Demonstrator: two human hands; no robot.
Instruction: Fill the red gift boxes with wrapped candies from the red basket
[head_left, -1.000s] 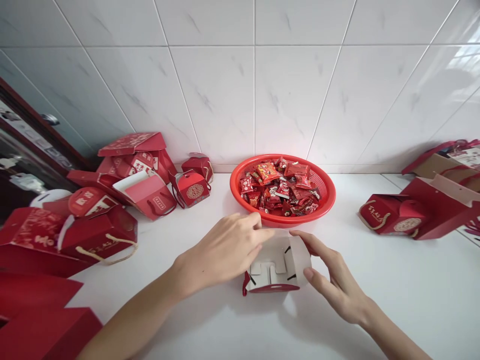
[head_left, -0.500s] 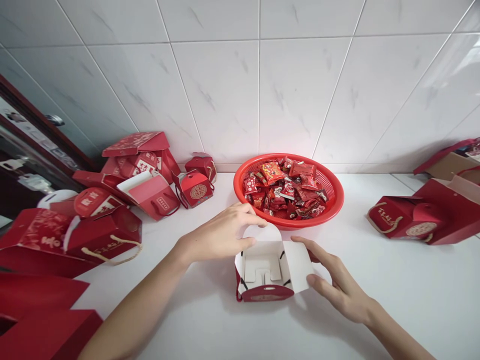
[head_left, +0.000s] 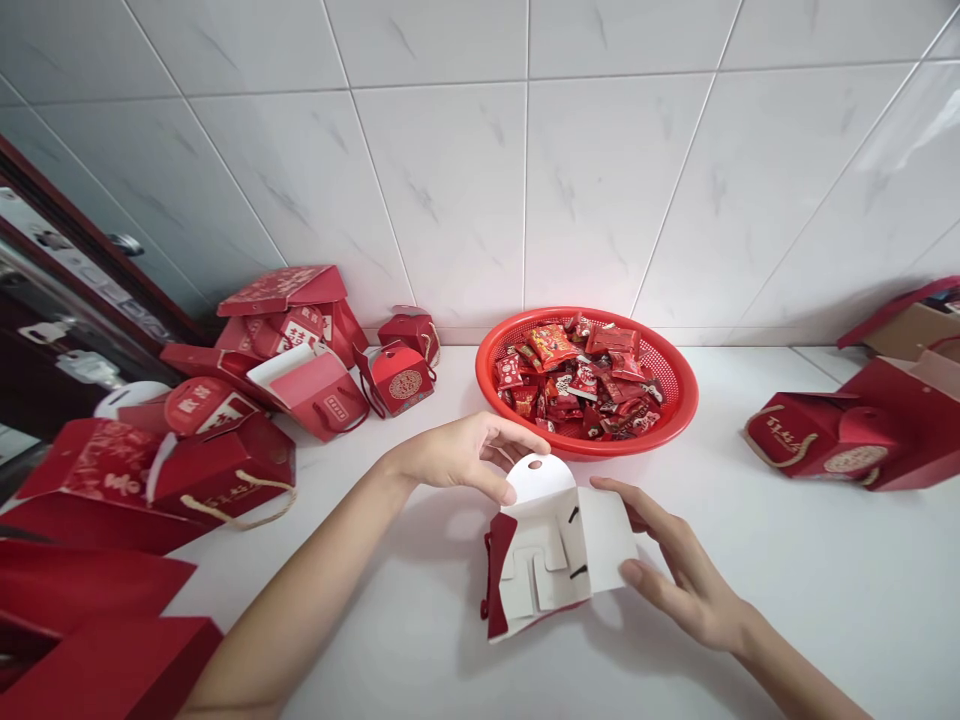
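Note:
A small red paper gift box [head_left: 551, 575] with a white inside lies unfolded at the middle of the table, its inner folds and slots facing up. My left hand [head_left: 476, 455] pinches the box's rounded back flap, which has a hole, between thumb and fingers. On the opposite side, my right hand [head_left: 686, 575] grips the white right flap [head_left: 611, 540], thumb at its edge and fingers behind. The left flap [head_left: 501, 570] stands out with its red face showing. Short dark cord ends poke through the right wall.
Behind the box stands a red plastic basket [head_left: 682, 395] of wrapped candies [head_left: 585, 375]. Several red gift boxes [head_left: 232, 460] are piled at the left, and more red boxes [head_left: 825, 435] stand at the right. A tiled wall [head_left: 600, 200] borders the white table [head_left: 390, 620].
The box has opened out: its left wall has swung over to show its red face, and its front panel has gone down. My left hand has shifted slightly right and down.

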